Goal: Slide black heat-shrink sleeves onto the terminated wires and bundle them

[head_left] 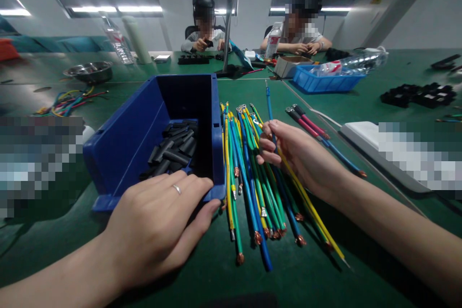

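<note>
My left hand rests over the front lip of a blue plastic bin, fingers curled inside and thumb outside, gripping its edge. Inside the bin lie several short black tubes. My right hand is closed, pinching a thin blue wire that points up and away, a bare tip at its far end. A yellow wire runs out from below the same hand; whether it is held too I cannot tell. Between my hands lies a bundle of blue, green and yellow cables, many with bare copper ends, some with metal lugs.
Right of the bundle lie red and blue cables and a white device, partly blurred out. Farther off are a light-blue tray with a plastic bottle, black parts and a metal bowl. Two people sit across the table.
</note>
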A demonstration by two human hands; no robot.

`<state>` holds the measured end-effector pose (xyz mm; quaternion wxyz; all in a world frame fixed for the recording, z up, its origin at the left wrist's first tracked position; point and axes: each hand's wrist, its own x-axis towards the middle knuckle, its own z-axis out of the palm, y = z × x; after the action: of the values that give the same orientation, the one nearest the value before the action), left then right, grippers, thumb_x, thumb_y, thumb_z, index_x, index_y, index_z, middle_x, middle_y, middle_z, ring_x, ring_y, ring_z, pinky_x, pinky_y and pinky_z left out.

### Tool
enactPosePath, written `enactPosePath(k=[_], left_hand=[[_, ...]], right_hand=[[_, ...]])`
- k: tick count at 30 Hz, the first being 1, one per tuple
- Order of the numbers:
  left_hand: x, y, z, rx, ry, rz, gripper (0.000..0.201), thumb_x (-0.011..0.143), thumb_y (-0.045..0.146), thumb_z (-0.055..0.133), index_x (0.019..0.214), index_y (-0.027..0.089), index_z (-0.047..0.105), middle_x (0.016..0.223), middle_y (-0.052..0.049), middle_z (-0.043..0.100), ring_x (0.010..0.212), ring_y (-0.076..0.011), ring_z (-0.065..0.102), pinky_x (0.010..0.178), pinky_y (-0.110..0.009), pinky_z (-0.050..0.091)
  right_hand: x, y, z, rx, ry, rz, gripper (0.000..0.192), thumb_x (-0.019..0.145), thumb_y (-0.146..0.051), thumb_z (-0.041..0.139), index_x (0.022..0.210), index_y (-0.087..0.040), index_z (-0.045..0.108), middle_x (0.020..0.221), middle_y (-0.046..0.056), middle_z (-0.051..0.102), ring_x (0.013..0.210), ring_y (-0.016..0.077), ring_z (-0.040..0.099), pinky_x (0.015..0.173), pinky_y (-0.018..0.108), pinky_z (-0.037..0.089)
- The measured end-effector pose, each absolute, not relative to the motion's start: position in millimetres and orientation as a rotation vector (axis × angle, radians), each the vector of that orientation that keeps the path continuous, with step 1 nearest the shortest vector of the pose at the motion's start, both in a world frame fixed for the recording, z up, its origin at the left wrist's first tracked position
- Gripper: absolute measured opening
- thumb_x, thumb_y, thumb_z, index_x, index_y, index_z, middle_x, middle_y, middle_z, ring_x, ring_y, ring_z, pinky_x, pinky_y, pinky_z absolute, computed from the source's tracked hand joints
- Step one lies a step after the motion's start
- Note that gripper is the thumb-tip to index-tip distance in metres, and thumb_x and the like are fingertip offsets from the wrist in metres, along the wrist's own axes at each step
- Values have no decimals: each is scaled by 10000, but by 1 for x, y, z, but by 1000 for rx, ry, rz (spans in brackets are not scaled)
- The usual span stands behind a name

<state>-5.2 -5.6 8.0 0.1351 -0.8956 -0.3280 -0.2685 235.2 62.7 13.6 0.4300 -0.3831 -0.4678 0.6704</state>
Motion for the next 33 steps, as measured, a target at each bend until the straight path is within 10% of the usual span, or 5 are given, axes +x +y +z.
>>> enactPosePath(k=[8, 12, 22, 26, 33], left_hand=[[-3, -4, 9, -2592, -938, -797, 142, 998, 237, 439, 993, 161, 558, 785, -43, 696, 669, -201, 664, 614, -322, 490], [-4, -5, 8, -2601, -958, -781, 139, 998, 244, 445, 1017, 160, 555, 812, -40, 699, 691, -199, 666, 636, -320, 496], [-7, -5, 5, -2601, -980, -760, 142, 1002, 251, 436, 1041, 168, 543, 831, -46, 697, 715, -205, 663, 663, -331, 494], [-5, -6, 7, -2606, -988, -741, 140, 1006, 252, 427, 1033, 173, 539, 816, -38, 695, 696, -198, 658, 646, -325, 490], [-5, -7, 8, -2613, -979, -721, 129, 1003, 246, 429, 1025, 172, 533, 809, -41, 694, 689, -199, 655, 642, -325, 486]], right_hand=[[236, 67, 19, -953, -699, 1721, 132, 991, -258, 447, 878, -198, 476, 703, -55, 418, 432, 31, 276, 306, 114, 189], [235, 67, 25, -835, -522, 1700, 177, 1015, -219, 383, 874, -186, 485, 700, -53, 410, 438, 20, 305, 327, 107, 206], [227, 51, 15, -757, -1093, 1600, 201, 1000, -351, 467, 852, -233, 536, 987, -15, 653, 838, 109, 639, 769, 245, 529], [232, 53, 10, -872, -1424, 1300, 195, 977, -429, 522, 938, -282, 644, 1211, -37, 633, 1242, 143, 515, 1108, 324, 330], [241, 61, 10, -1021, -1921, 990, 269, 960, -445, 526, 1001, -267, 723, 1338, 21, 594, 1427, 243, 323, 1200, 481, 116]])
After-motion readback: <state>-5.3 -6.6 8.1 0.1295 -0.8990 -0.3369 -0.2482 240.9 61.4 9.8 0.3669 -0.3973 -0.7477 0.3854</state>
